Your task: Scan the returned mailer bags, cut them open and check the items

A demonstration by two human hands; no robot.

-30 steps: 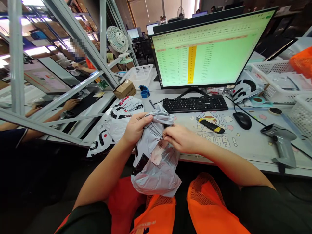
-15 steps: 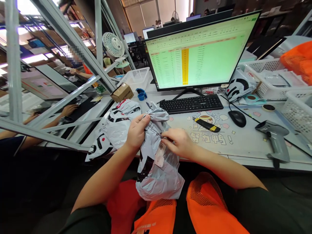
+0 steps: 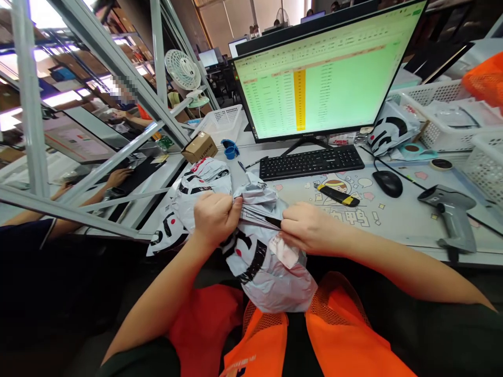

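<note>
We hold the grey plastic bag (image 3: 277,290) between both hands at the near edge of the desk (image 3: 396,225), its lower end hanging in front of the orange vest (image 3: 263,340). Our left hand (image 3: 217,217) is closed tight on the bunched upper part; our right hand (image 3: 305,226) pinches a fold just to the right, presumably so the plastic pulls taut between them (what is inside, we cannot tell). The cutter (image 3: 338,195) lies on the right, perhaps for easy reach, while the other bags (image 3: 171,222) sit left, probably leaving elbow room.
</note>
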